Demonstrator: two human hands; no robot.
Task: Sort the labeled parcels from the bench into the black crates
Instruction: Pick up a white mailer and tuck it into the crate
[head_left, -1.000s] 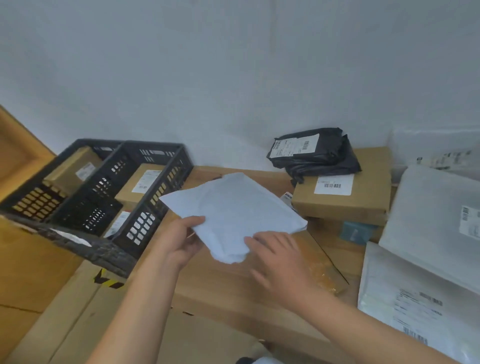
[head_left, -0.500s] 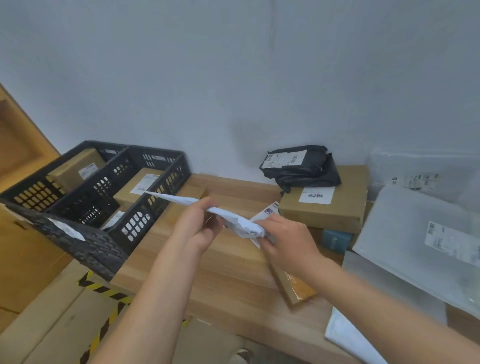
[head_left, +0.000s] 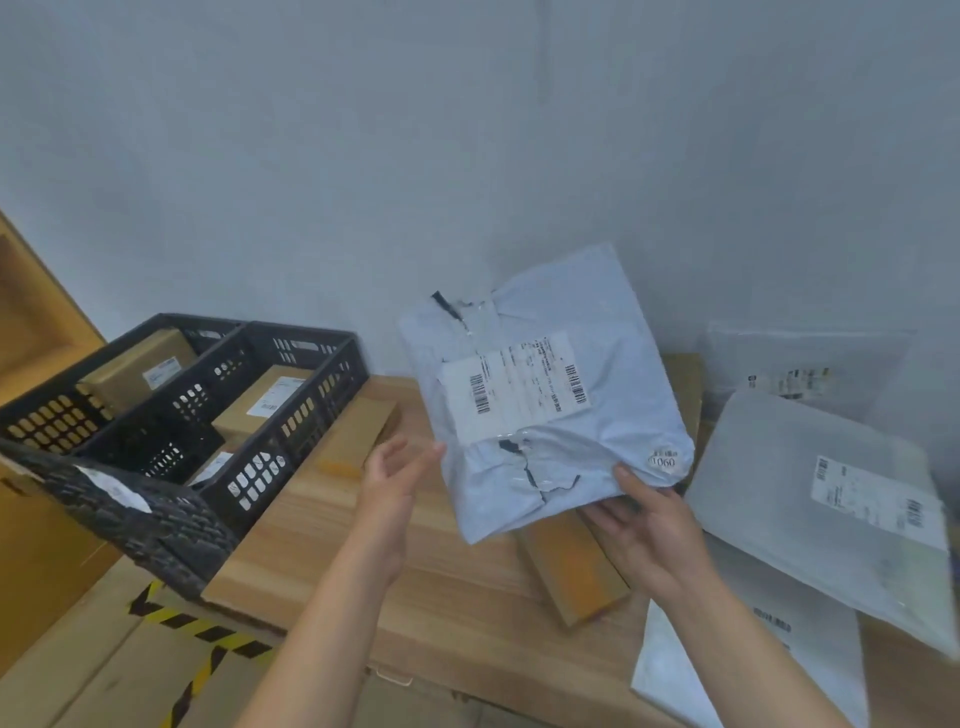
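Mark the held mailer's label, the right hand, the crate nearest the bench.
mailer label (head_left: 517, 387), head view, centre of the sheet
right hand (head_left: 649, 527), head view, its middle
crate (head_left: 311, 415), head view, slotted side wall

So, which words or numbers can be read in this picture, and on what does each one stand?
"1060": round sticker on the white parcel in the right hand.
Shipping label on that parcel: barcodes, print too blurred.
Labels on crate boxes and right-side bags: unreadable.

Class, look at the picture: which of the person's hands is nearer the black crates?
Left. The left hand hovers open just right of the black crates; the right hand is farther right, holding the lower edge of the white parcel.
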